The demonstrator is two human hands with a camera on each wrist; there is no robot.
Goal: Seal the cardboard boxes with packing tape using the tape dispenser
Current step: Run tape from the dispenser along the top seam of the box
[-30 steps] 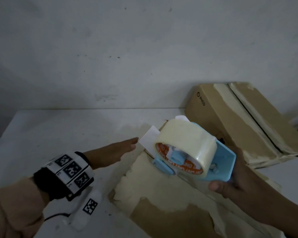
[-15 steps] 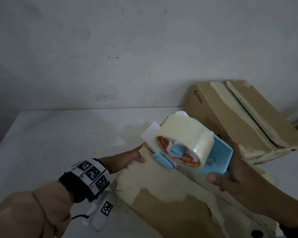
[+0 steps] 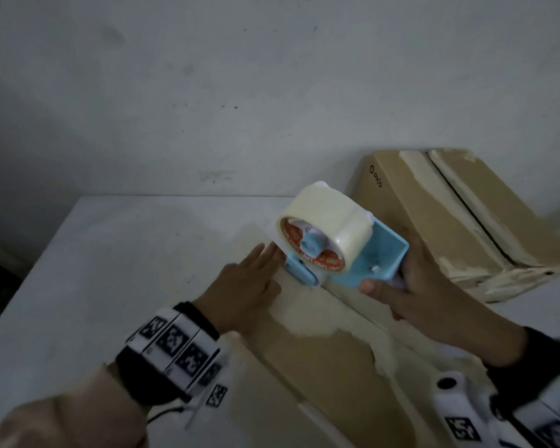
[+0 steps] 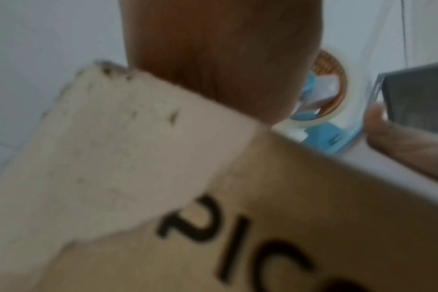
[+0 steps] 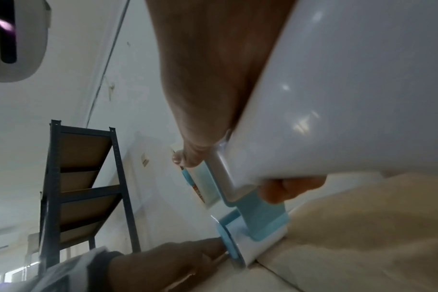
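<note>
A blue tape dispenser carries a thick roll of pale tape, and my right hand grips its handle from behind. Its front roller sits on the top of the near cardboard box, by the centre seam at the far end. My left hand lies flat on that box top with straight fingers that reach the dispenser's front. In the left wrist view the palm rests over the box's side, which bears black lettering. Old pale tape residue covers much of the box top.
A second cardboard box with an open centre seam lies behind the dispenser at the back right. Both boxes sit on a white table against a white wall. A dark metal shelf rack stands further off.
My left hand has moved from the box's left edge onto its top, beside the dispenser's front. The dispenser has come down onto the far end of the box.
</note>
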